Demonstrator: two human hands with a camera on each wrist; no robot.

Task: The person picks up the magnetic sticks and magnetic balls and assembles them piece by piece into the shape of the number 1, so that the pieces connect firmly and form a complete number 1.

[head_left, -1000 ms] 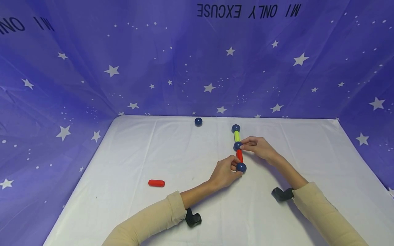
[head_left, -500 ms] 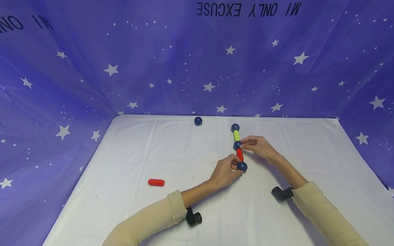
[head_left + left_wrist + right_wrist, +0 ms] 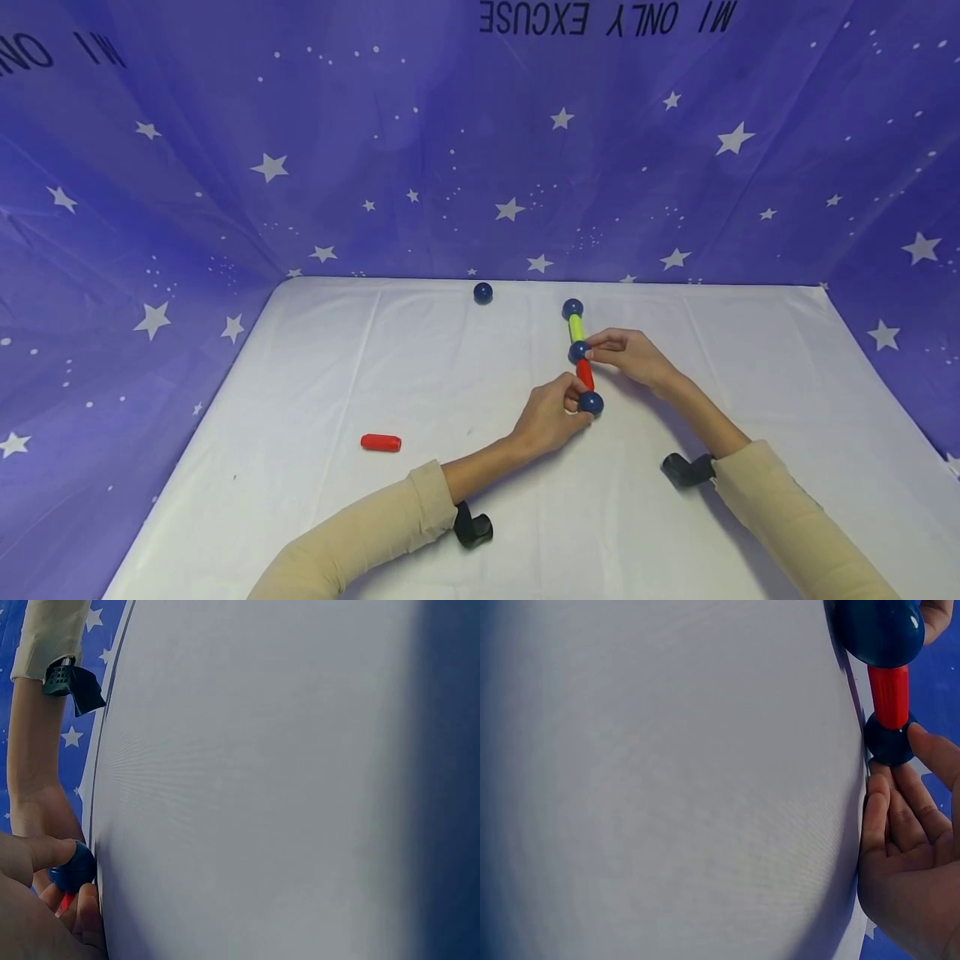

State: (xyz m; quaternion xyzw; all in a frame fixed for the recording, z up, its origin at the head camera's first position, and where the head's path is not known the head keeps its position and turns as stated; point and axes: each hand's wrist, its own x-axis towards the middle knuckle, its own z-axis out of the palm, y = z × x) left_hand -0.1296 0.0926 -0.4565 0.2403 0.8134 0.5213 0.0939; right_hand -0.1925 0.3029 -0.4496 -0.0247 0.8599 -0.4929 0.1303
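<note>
A straight chain of toy pieces lies on the white table in the head view. It has a far blue ball [image 3: 573, 309], a yellow-green rod [image 3: 576, 327], a middle blue ball [image 3: 579, 352], a red rod [image 3: 585, 375] and a near blue ball [image 3: 591, 404]. My left hand [image 3: 549, 415] grips the near ball between thumb and fingers, its fingertips close to the red rod. From the right, my right hand [image 3: 632, 358] pinches the middle ball. The right wrist view shows the red rod [image 3: 890, 697] meeting a blue ball at either end.
A loose blue ball [image 3: 483, 293] sits by the table's far edge. Another red rod [image 3: 381, 442] lies alone to the left of my left hand. A purple cloth [image 3: 420, 167] with white stars stands behind and beside the table. Black wrist mounts [image 3: 472, 527] hang below both sleeves.
The head view has shifted very slightly. Both hands keep their grips on the same two balls, and the near ball has edged a little to the right.
</note>
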